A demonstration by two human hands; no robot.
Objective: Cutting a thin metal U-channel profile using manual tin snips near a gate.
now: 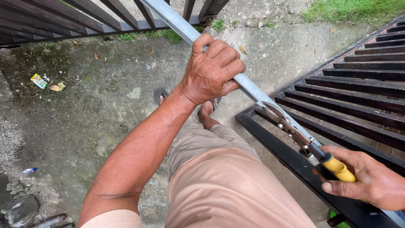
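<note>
Closest to the viewer, the person's bent knee in tan shorts (228, 185) fills the lower middle of the picture, and below it one foot in a dark flip-flop sandal (209, 109) rests on the damp, stained concrete ground (84, 122); a second sandal is mostly hidden behind the forearm.

At the lower right, the right hand (371, 181) is clenched around the yellow-handled metal tin snips (303, 139). Only one yellow grip shows; the other handle is buried in the palm, and the wrist is cut off by the frame edge. The snips' grey blades lie against the long grey galvanised metal channel (253, 90), but whether they bite into the edge or merely rest on it is hard to make out.

Further up, the left hand (213, 69) is wrapped tight around that same channel, fingers curled over the top, thumb hidden beneath. The channel runs diagonally from the lower right corner, where it vanishes behind the right hand, up past the top edge.

It lies over a black steel-barred gate panel (350, 101) on the right. Beyond, a second dark barred frame (63, 21) crosses the upper left. A small colourful wrapper (39, 80) lies on the concrete at far left, and grass (350, 8) edges the top right.
</note>
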